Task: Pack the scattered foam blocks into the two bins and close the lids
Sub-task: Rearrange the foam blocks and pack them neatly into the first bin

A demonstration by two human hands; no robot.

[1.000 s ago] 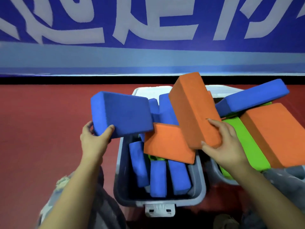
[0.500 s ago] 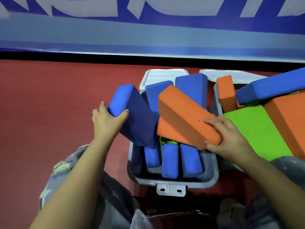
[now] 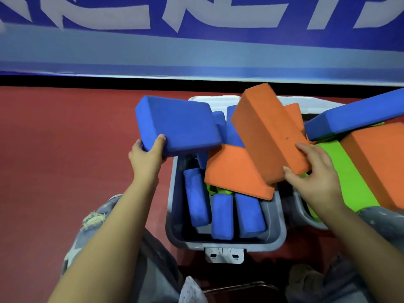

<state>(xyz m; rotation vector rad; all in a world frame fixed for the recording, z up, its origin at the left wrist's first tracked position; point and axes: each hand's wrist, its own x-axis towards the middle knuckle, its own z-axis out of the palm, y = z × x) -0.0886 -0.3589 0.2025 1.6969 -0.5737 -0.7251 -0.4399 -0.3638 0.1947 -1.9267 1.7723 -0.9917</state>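
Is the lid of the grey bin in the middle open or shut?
Open. The grey bin shows blue blocks inside; its white lid lies behind.

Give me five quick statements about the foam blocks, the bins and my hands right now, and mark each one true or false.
1. The left hand holds a blue rectangular foam block. True.
2. The right hand grips a green foam block. False: it grips an orange rectangular foam block.
3. The grey plastic bin in the middle is empty. False: several blue foam blocks stand in it, and an orange foam slab leans across its top.
4. A flat green foam block lies in the bin on the right. True.
5. The middle bin's lid is closed. False: the bin is open.
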